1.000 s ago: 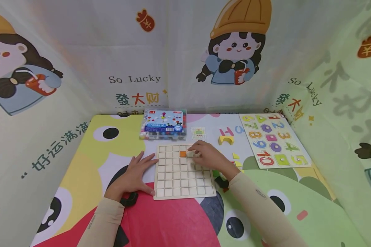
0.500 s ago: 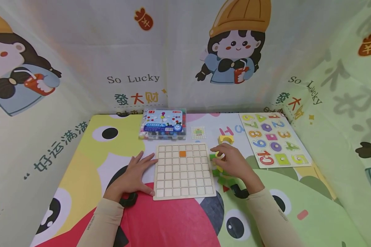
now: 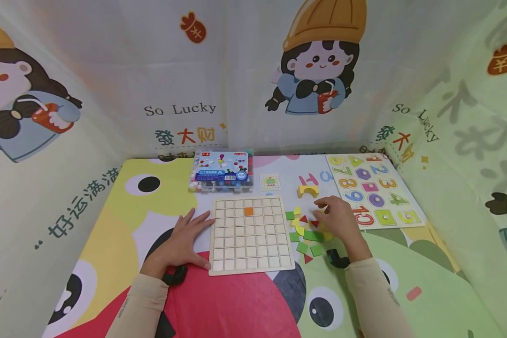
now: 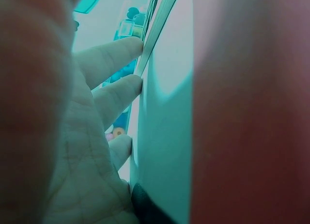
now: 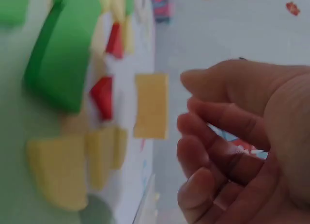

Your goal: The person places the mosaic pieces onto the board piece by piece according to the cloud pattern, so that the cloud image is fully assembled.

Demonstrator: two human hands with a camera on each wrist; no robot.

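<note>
My left hand (image 3: 185,237) lies flat with fingers spread, its tips against the left edge of the wooden grid board (image 3: 251,234) near the desk's front edge. My right hand (image 3: 338,219) hovers over the loose coloured tiles (image 3: 306,230) just right of the board, fingers loosely curled, pinching nothing — one orange tile (image 3: 249,211) already sits in the grid's second row. The risk I see: the pieces lie crowded, touching — a careless pinch could lift two or flick a small red triangle (image 3: 303,218) toward the number puzzle (image 3: 373,190)
</note>
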